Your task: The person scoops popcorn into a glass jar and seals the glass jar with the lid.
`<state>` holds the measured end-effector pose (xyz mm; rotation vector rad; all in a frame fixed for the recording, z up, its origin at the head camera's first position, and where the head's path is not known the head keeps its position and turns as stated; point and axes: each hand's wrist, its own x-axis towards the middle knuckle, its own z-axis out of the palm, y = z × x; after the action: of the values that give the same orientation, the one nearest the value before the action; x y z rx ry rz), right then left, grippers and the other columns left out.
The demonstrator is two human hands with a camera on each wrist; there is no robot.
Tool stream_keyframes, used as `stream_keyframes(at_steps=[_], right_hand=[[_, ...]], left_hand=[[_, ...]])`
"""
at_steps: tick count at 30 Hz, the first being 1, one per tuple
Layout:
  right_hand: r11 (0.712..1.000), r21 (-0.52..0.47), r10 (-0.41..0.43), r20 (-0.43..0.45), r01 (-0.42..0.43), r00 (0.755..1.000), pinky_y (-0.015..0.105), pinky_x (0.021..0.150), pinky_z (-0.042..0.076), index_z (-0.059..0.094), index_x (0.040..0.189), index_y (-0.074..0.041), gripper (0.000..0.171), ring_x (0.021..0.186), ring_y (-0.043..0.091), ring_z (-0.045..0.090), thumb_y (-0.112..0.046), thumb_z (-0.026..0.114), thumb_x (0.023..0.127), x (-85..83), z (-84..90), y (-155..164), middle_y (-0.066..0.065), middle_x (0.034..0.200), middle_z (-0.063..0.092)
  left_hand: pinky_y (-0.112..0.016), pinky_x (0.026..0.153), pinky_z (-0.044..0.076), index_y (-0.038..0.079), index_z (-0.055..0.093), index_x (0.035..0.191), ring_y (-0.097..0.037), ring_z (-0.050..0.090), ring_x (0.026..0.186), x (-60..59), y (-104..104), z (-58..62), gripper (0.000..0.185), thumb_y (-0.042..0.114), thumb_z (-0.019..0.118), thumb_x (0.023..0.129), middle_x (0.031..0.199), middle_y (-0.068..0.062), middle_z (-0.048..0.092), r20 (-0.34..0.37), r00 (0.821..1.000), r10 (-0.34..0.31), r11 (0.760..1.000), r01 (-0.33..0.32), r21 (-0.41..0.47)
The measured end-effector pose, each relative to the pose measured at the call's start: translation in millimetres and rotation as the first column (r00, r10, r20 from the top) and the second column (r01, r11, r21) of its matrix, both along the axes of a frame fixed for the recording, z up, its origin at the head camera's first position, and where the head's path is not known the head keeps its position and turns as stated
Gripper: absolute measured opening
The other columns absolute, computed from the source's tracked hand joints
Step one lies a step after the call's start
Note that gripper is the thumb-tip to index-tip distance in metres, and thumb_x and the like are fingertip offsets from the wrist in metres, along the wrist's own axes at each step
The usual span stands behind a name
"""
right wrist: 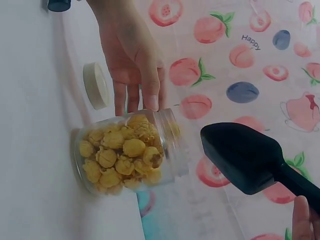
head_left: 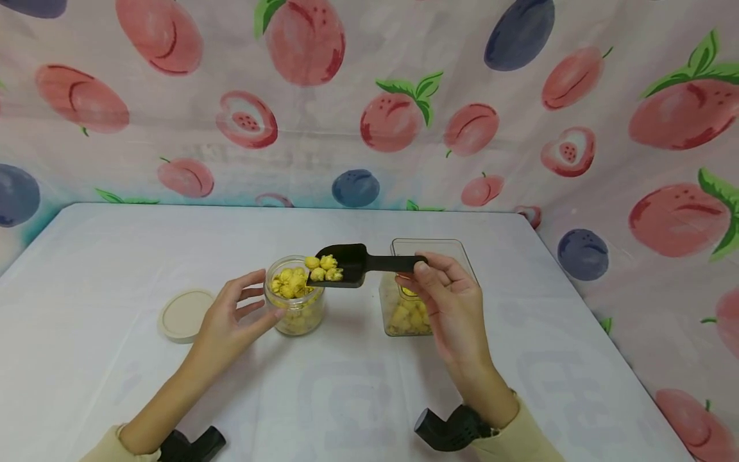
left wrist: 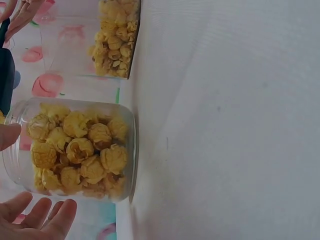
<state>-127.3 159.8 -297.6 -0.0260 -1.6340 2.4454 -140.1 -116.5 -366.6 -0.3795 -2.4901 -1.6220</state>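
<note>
A clear round jar [head_left: 297, 311] with yellow popcorn in it stands upright on the table. My left hand [head_left: 233, 314] holds it from the side, thumb and fingers spread about its upper part. Between thumb and fingers, my right hand [head_left: 447, 295] grips the handle of a black scoop [head_left: 352, 263]. Several popcorn pieces [head_left: 325, 268] lie in the front of the scoop, whose tip overlaps the jar's mouth in the head view. From the right wrist view, the scoop's dark underside [right wrist: 242, 155] shows beside the open jar mouth.
Behind my right hand stands a clear square container [head_left: 392, 314] of popcorn, partly hidden by that hand. A cream round lid [head_left: 186, 316] lies on the white tabletop [head_left: 323, 398] left of the jar. Fruit-patterned cloth [head_left: 416, 173] hangs at the back and right.
</note>
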Motion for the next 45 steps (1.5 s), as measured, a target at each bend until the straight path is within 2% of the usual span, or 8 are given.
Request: stream_keyframes(at_steps=[3,6,15,28,36,43,45], right_hand=[[1.000,0.007,0.005,0.003,-0.005,1.000,0.029,0.082,0.056,0.064,0.097,-0.008,0.014,0.079,0.014,0.069,0.001,0.057,0.090,0.1,-1.5,-2,0.001,0.088,0.069],[1.000,0.019,0.000,0.011,0.000,1.000,0.030,0.083,0.056,0.064,0.097,-0.009,0.014,0.079,0.015,0.069,0.000,0.058,0.089,0.2,-2.4,-3,0.001,0.088,0.070],[0.998,0.052,-0.022,0.008,0.022,1.000,0.032,0.083,0.056,0.064,0.098,-0.008,0.014,0.081,0.015,0.069,0.000,0.059,0.088,1.6,-1.0,-4,0.000,0.088,0.070],[0.989,0.141,-0.039,-0.078,0.050,0.996,0.034,0.083,0.056,0.060,0.106,0.004,0.019,0.081,0.019,0.070,0.001,0.061,0.087,4.6,-0.9,-4,0.002,0.092,0.071],[0.989,0.133,-0.055,-0.091,0.067,0.994,0.035,0.082,0.057,0.054,0.112,0.011,0.027,0.082,0.018,0.069,0.000,0.060,0.088,4.7,3.7,1,0.003,0.094,0.071],[0.991,0.082,-0.093,-0.109,0.102,0.990,0.034,0.077,0.058,0.059,0.107,0.005,0.020,0.081,0.019,0.069,0.001,0.060,0.088,2.0,8.3,10,0.005,0.095,0.070],[0.991,0.061,-0.107,-0.114,0.115,0.988,0.033,0.074,0.059,0.058,0.108,0.006,0.022,0.080,0.019,0.069,0.000,0.060,0.088,0.7,9.3,13,0.006,0.095,0.070]], left_hand=[[-0.004,0.087,0.044,0.006,0.044,0.133,-0.004,0.048,0.108,-0.7,0,-1.9,0.060,0.011,0.073,0.080,0.132,-0.010,0.045,0.008,1.000,-0.009,1.000,0.009,0.015],[-0.006,0.087,0.045,0.006,0.045,0.133,0.002,0.047,0.106,-1.6,0,-3.3,0.059,0.011,0.072,0.081,0.131,-0.009,0.045,0.009,1.000,-0.015,1.000,0.015,0.024],[-0.007,0.087,0.046,0.005,0.044,0.133,0.000,0.048,0.106,-3.1,-2,-4.9,0.059,0.013,0.072,0.081,0.130,-0.007,0.045,0.029,0.999,-0.019,0.999,0.018,0.032],[-0.007,0.087,0.046,0.005,0.045,0.132,0.001,0.048,0.105,-0.6,0,-4.0,0.059,0.012,0.072,0.081,0.131,-0.009,0.045,0.042,0.999,-0.017,0.999,0.015,0.049],[-0.007,0.087,0.046,0.006,0.045,0.133,0.000,0.048,0.106,0.3,1,-3.9,0.060,0.012,0.073,0.081,0.132,-0.008,0.045,0.052,0.999,-0.017,0.998,0.014,0.058],[-0.008,0.088,0.046,0.005,0.044,0.133,0.001,0.048,0.106,-0.7,-1,-6.7,0.060,0.012,0.072,0.081,0.131,-0.007,0.045,0.043,0.999,-0.013,0.999,0.011,0.049],[-0.008,0.088,0.046,0.005,0.044,0.133,0.001,0.048,0.106,-1.0,-2,-7.4,0.060,0.012,0.072,0.081,0.131,-0.007,0.045,0.040,0.999,-0.012,0.999,0.010,0.048]])
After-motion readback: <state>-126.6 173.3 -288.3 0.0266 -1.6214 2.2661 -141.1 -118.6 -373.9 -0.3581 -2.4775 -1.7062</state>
